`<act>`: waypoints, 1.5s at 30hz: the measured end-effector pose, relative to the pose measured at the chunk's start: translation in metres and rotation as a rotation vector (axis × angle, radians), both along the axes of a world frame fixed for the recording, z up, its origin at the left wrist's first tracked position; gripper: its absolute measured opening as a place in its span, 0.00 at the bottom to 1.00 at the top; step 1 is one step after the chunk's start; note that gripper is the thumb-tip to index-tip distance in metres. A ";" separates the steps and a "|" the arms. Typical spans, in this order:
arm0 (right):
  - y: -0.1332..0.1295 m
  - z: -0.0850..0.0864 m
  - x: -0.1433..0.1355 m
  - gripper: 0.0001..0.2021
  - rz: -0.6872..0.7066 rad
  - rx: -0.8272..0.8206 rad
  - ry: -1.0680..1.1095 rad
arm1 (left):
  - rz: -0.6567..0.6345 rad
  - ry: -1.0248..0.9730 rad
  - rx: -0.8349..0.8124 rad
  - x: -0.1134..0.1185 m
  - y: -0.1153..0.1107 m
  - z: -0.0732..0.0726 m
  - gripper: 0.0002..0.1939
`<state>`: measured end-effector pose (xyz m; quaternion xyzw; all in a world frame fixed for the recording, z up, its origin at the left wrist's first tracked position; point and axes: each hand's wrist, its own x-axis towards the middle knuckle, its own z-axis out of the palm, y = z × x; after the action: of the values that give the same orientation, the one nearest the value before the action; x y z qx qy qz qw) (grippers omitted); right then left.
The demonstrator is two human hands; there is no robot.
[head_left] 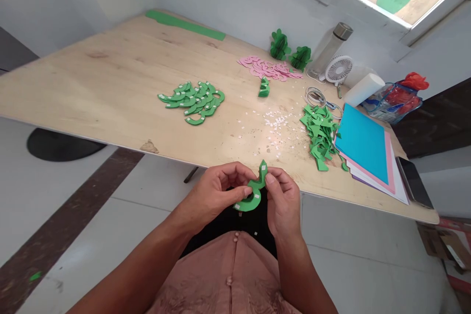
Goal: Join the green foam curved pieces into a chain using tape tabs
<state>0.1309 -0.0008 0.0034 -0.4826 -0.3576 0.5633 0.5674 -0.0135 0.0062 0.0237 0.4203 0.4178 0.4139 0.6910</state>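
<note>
Both my hands pinch a green paper cutout with curved edges and small white squares stuck on it, just off the table's front edge. My left hand grips its curved lower part between thumb and fingers. On the other side, my right hand holds the upright upper part. Beyond them on the table lies a pile of similar green curved cutouts with white squares. Small white paper bits are scattered nearer my right hand. A small folded green stack sits farther back.
Green paper scraps heap at the right, beside blue and pink sheets and a phone. Behind are pink cutouts, green paper trees, a bottle, a small fan and a white roll.
</note>
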 end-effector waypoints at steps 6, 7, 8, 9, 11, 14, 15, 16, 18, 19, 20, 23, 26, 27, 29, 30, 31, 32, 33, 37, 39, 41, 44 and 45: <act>-0.004 0.002 0.000 0.09 0.111 0.039 -0.027 | 0.047 -0.036 -0.024 0.002 0.000 0.003 0.07; -0.004 0.002 -0.001 0.09 0.110 0.042 -0.041 | 0.052 -0.036 -0.021 0.002 0.000 0.004 0.07; -0.004 0.002 -0.001 0.09 0.105 0.043 -0.052 | 0.055 -0.036 -0.017 0.002 0.000 0.004 0.07; -0.004 0.002 -0.001 0.10 0.100 0.044 -0.058 | 0.056 -0.034 -0.013 0.003 0.000 0.004 0.07; -0.004 0.002 -0.002 0.10 0.093 0.045 -0.058 | 0.058 -0.028 -0.003 0.003 0.000 0.005 0.08; -0.004 0.002 -0.002 0.09 0.092 0.034 -0.052 | 0.045 -0.023 0.004 0.002 0.000 0.004 0.08; -0.004 0.002 -0.002 0.09 0.091 0.028 -0.053 | 0.040 -0.024 0.003 0.002 0.000 0.004 0.09; -0.004 0.002 -0.002 0.09 0.089 0.024 -0.055 | 0.036 -0.026 0.001 0.002 0.000 0.004 0.09; -0.004 0.002 -0.002 0.09 0.088 0.024 -0.057 | 0.029 -0.030 -0.003 0.002 0.000 0.004 0.09; -0.004 0.002 -0.002 0.09 0.089 0.027 -0.056 | 0.027 -0.032 -0.003 0.001 0.000 0.003 0.09; -0.004 0.002 -0.002 0.09 0.091 0.029 -0.055 | 0.025 -0.034 -0.002 0.001 0.000 0.003 0.09; -0.004 0.002 -0.002 0.08 0.090 0.029 -0.063 | 0.027 -0.035 0.000 0.001 0.000 0.002 0.10; -0.004 0.002 -0.002 0.09 0.086 0.021 -0.073 | 0.028 -0.034 -0.001 0.001 0.000 0.001 0.10; -0.004 0.003 -0.002 0.09 0.087 0.019 -0.071 | 0.030 -0.035 0.001 0.001 0.000 0.001 0.10; -0.004 0.003 -0.002 0.09 0.090 0.019 -0.060 | 0.033 -0.037 0.005 0.001 0.000 0.001 0.10; -0.004 0.003 -0.002 0.08 0.091 0.019 -0.055 | 0.034 -0.036 0.007 0.001 0.000 0.001 0.09; -0.004 0.003 -0.002 0.08 0.093 0.021 -0.052 | 0.035 -0.036 0.008 0.001 0.000 0.001 0.09; -0.004 0.003 -0.002 0.08 0.093 0.022 -0.052 | 0.033 -0.032 0.009 0.001 0.000 0.001 0.09; -0.004 0.003 -0.002 0.08 0.093 0.023 -0.057 | 0.029 -0.025 0.008 0.000 0.000 0.001 0.09; -0.003 0.003 -0.002 0.08 0.088 0.017 -0.086 | 0.034 0.022 0.015 0.001 0.001 0.004 0.10; -0.003 0.002 -0.002 0.08 0.090 0.019 -0.094 | 0.053 0.045 0.017 0.002 0.001 0.005 0.11; -0.002 0.002 -0.002 0.09 0.092 0.022 -0.097 | 0.071 0.071 0.016 0.003 0.001 0.006 0.11; -0.002 0.001 -0.002 0.08 0.091 0.020 -0.098 | 0.067 0.108 0.016 0.004 0.003 0.005 0.10; -0.002 0.000 -0.002 0.08 0.090 0.019 -0.098 | 0.060 0.115 0.017 0.004 0.003 0.004 0.10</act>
<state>0.1289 -0.0026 0.0038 -0.4876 -0.4118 0.5603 0.5280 -0.0091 0.0093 0.0278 0.4365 0.4659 0.4130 0.6495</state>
